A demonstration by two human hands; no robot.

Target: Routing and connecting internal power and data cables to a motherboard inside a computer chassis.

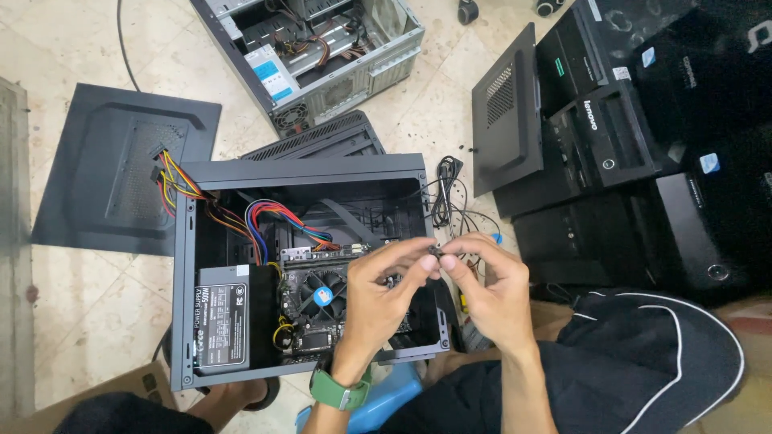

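An open black computer case [190, 265] lies on its side on the tiled floor, showing a power supply [223, 324], a motherboard with a cooling fan [319, 295] and coloured wire bundles [265, 221]. Both hands hover over the case's right end. My left hand [378, 293], with a green watch at the wrist, and my right hand [490, 289] pinch a small black connector [435, 255] between their fingertips. Thin black cables [447, 197] trail from it toward the floor behind.
A black side panel [104, 173] lies to the left. A second open grey case [322, 56] sits behind. Several black computer cases [635, 153] are stacked at right, one panel [507, 108] leaning on them. A blue stool [394, 394] is under me.
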